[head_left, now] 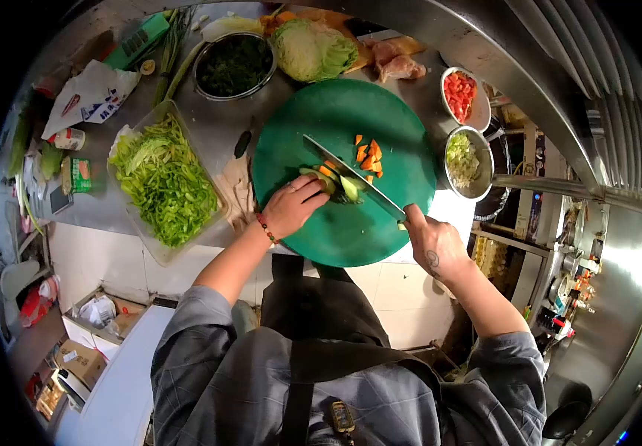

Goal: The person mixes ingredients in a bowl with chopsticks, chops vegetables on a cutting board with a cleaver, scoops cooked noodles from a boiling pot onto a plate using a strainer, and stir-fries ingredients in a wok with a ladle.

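A round green cutting board [313, 115] lies in front of me. My right hand [432, 241] is closed round the handle of a kitchen knife [362, 176], its blade slanting up and left across the board. Beside the blade, my left hand [296, 206] has its fingers curled onto a piece of green vegetable that looks like cucumber [312, 178], partly hidden under them. Cut green pieces [350, 189] lie against the knife's near side. On the far side is a small heap of orange carrot pieces [371, 157].
Left of the board stand a clear tub of sliced green vegetables [169, 186] and a dark-handled utensil [243, 144]. Behind are a bowl of dark greens [235, 67], a cabbage [312, 50] and raw meat [399, 61]. Bowls of chopped tomato [461, 95] and chopped scallion [464, 160] flank the right.
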### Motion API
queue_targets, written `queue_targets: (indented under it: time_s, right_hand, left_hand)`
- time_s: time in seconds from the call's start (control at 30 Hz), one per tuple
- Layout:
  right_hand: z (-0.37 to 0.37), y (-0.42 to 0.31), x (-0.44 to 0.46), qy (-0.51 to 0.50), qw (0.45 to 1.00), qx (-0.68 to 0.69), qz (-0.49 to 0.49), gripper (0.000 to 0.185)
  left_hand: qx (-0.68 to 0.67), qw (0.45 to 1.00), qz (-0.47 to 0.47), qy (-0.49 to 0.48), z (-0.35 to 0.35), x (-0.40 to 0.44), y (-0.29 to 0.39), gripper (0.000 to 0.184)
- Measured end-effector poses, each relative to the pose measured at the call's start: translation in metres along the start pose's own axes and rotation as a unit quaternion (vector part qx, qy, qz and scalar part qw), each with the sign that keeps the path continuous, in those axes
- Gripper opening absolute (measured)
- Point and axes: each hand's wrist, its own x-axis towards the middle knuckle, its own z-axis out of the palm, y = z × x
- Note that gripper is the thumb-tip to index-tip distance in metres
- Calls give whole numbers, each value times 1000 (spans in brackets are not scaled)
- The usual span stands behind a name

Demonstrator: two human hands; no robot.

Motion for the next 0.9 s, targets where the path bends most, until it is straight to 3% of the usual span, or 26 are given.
queue_targets:
  time_s: [0.27, 0.33, 0.5, 0.6, 0.9]
  right_hand:
    - [14, 8, -1, 36, 998, -39, -42, 15]
    - [8, 3, -6, 36, 999, 33, -8, 17]
    - [22, -8, -13, 6, 1000, -14, 2, 13]
    - [25, -14, -16, -11, 997, 51, 60, 10]
    - [43, -13, -16, -19, 999, -3, 47, 15]
  left_hand:
    - [27, 999, -11, 33, 4, -4, -3, 26]
    - [21, 999, -32, 37, 5, -7, -1, 27]
    - [48, 997, -19, 49, 4, -1, -3, 24]
    - [40, 997, -28, 54, 3, 0, -3, 25]
    - [0, 997, -34, 67, 9, 5, -4, 27]
